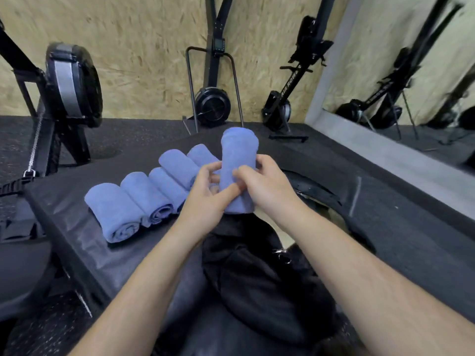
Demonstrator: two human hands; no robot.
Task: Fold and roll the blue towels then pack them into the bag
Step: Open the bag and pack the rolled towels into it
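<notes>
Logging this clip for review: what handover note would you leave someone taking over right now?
Left hand and right hand both grip one rolled blue towel, roughly upright over the black bag.
To their left, five rolled towels lie in a row on the black mat.
Done: six towels rolled.
Left: packing them all; no towel shows in the bag.

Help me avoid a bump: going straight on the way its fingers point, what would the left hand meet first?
The upright rolled towel that the left hand itself grips; just past it, probably the right hand, which also holds the roll.
</notes>
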